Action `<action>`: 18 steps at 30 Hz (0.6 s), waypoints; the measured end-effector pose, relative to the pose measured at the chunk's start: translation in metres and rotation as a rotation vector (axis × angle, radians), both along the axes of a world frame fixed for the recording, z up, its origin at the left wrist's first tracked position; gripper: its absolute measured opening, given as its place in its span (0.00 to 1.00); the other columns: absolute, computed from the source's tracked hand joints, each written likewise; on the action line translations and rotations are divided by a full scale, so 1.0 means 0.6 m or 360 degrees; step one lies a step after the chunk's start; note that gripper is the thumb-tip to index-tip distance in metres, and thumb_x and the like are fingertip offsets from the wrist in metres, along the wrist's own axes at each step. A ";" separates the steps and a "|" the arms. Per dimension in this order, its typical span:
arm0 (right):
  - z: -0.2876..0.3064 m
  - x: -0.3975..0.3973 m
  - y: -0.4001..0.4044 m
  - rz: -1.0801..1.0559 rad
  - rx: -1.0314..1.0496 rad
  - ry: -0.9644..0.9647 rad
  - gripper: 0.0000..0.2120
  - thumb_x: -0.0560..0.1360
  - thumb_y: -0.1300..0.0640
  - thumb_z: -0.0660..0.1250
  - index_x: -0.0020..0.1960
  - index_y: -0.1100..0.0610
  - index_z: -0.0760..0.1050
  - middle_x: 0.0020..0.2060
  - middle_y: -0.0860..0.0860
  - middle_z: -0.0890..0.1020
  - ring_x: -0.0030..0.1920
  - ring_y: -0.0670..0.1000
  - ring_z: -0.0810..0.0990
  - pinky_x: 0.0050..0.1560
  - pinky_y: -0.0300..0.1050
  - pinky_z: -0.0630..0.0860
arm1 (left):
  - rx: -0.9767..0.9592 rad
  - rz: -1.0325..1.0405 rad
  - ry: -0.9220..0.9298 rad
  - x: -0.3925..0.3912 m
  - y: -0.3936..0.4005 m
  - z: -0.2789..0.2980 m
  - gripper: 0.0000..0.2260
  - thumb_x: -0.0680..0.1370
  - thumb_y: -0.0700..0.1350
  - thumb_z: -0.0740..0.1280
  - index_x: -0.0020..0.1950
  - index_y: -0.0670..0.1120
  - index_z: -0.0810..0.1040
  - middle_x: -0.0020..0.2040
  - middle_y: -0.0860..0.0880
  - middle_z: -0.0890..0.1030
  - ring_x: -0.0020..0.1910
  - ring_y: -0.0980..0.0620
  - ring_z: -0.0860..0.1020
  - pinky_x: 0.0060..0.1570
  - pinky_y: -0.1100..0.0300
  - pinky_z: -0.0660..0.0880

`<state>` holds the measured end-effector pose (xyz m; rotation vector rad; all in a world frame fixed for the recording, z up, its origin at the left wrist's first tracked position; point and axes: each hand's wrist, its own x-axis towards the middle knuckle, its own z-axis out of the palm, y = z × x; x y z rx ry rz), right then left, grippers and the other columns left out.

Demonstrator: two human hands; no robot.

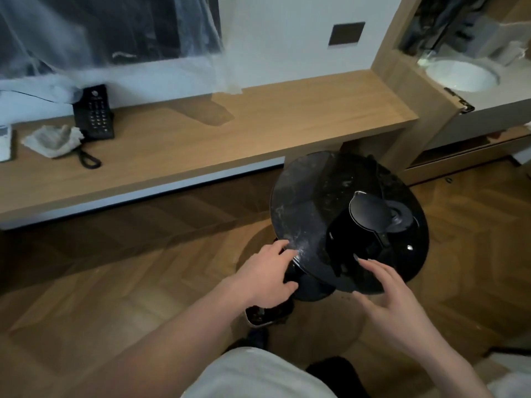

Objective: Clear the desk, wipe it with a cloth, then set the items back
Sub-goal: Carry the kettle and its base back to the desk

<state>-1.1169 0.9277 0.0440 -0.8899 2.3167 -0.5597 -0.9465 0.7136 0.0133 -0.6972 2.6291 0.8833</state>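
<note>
A round black side table (304, 202) stands on the floor in front of the wooden desk (258, 130). On it sits a black electric kettle (365, 225) with its lid closed. My left hand (270, 277) rests on the table's near-left rim, fingers spread, holding nothing. To the right, my right hand (388, 291) hovers just short of the kettle's handle side with its fingers apart. A crumpled white cloth (53, 140) lies at the desk's left end beside a black telephone (93, 113).
A white object (5, 142) sits at the desk's far left edge. Sheer curtain (115, 38) hangs behind the desk. A washbasin (462, 74) lies beyond the wooden partition at right. Dark objects (268, 313) lie on the parquet floor under the side table.
</note>
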 end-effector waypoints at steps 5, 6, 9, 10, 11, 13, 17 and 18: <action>-0.043 -0.071 -0.017 -0.0007 -0.0189 -0.0167 0.29 0.78 0.51 0.73 0.75 0.39 0.68 0.73 0.35 0.66 0.75 0.42 0.66 0.75 0.53 0.69 | 0.0065 0.0017 -0.0056 -0.071 0.044 -0.026 0.32 0.81 0.57 0.66 0.82 0.52 0.59 0.82 0.52 0.55 0.79 0.46 0.60 0.75 0.45 0.66; -0.052 -0.087 -0.021 -0.0004 -0.0221 -0.0197 0.28 0.78 0.51 0.73 0.75 0.38 0.68 0.73 0.35 0.67 0.74 0.42 0.67 0.74 0.52 0.70 | 0.0067 0.0040 -0.0082 -0.080 0.052 -0.034 0.32 0.81 0.57 0.66 0.82 0.52 0.59 0.82 0.52 0.55 0.79 0.46 0.59 0.75 0.45 0.66; -0.071 -0.148 -0.028 0.0008 -0.0345 -0.0321 0.27 0.78 0.52 0.73 0.73 0.38 0.70 0.70 0.34 0.69 0.69 0.39 0.70 0.67 0.45 0.73 | 0.0123 0.0205 -0.0130 -0.107 0.075 -0.056 0.32 0.81 0.57 0.66 0.82 0.52 0.59 0.82 0.54 0.55 0.79 0.48 0.60 0.76 0.49 0.65; -0.074 -0.174 -0.027 0.0015 -0.0373 -0.0363 0.26 0.78 0.52 0.73 0.73 0.38 0.70 0.69 0.33 0.70 0.68 0.38 0.70 0.66 0.43 0.73 | 0.0140 0.0281 -0.0136 -0.117 0.086 -0.064 0.31 0.81 0.57 0.66 0.82 0.53 0.60 0.82 0.54 0.56 0.79 0.48 0.60 0.77 0.50 0.64; -0.077 -0.202 -0.024 0.0019 -0.0396 -0.0393 0.26 0.78 0.52 0.74 0.72 0.38 0.71 0.68 0.33 0.70 0.67 0.37 0.71 0.64 0.43 0.74 | 0.0150 0.0362 -0.0141 -0.128 0.097 -0.071 0.31 0.81 0.58 0.66 0.82 0.53 0.61 0.82 0.54 0.56 0.80 0.48 0.61 0.77 0.51 0.64; -0.083 -0.267 -0.014 0.0021 -0.0414 -0.0423 0.24 0.78 0.53 0.74 0.70 0.39 0.72 0.66 0.33 0.71 0.67 0.37 0.72 0.64 0.43 0.75 | 0.0175 0.0522 -0.0146 -0.160 0.121 -0.081 0.31 0.80 0.58 0.67 0.81 0.54 0.63 0.82 0.55 0.58 0.80 0.51 0.61 0.77 0.53 0.63; -0.097 -0.392 0.004 0.0114 -0.0287 -0.0356 0.23 0.78 0.53 0.74 0.70 0.41 0.73 0.68 0.39 0.70 0.69 0.45 0.73 0.63 0.44 0.74 | 0.0303 0.0795 -0.0071 -0.243 0.164 -0.088 0.30 0.80 0.58 0.68 0.80 0.53 0.66 0.80 0.56 0.62 0.77 0.54 0.65 0.74 0.64 0.60; -0.102 -0.417 0.007 0.0170 -0.0248 -0.0326 0.24 0.78 0.52 0.74 0.71 0.42 0.72 0.68 0.40 0.70 0.69 0.46 0.72 0.63 0.44 0.73 | 0.0338 0.0853 -0.0033 -0.266 0.172 -0.088 0.29 0.80 0.57 0.69 0.80 0.52 0.66 0.79 0.56 0.63 0.76 0.55 0.66 0.72 0.66 0.60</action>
